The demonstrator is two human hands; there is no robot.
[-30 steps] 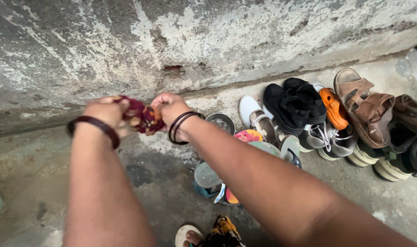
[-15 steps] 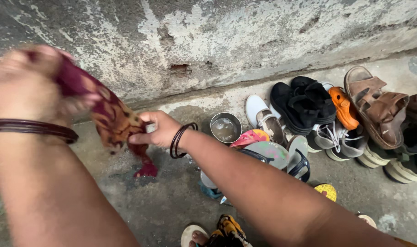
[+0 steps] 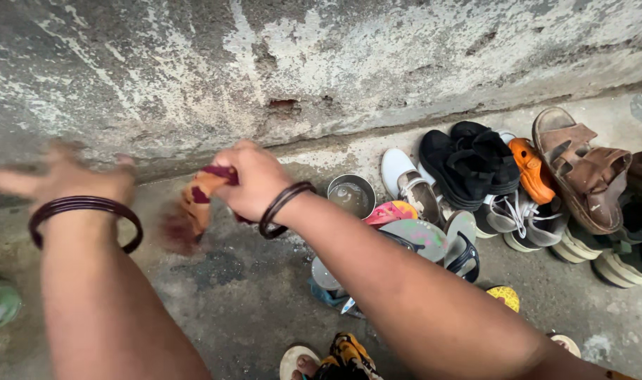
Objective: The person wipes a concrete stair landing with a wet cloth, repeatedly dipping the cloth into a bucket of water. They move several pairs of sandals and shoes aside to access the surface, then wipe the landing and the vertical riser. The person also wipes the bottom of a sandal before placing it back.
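Fingers of the right hand point(image 3: 254, 179) clench the maroon-and-orange patterned cloth point(image 3: 194, 204); the left hand point(image 3: 67, 179) has released it, fingers spread, so one hand now carries it.

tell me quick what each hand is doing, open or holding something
Left hand: open, fingers spread, holding nothing.
Right hand: closed on a red and orange cloth.

I see no packages, labels, signs or screens anywhere from my view here.
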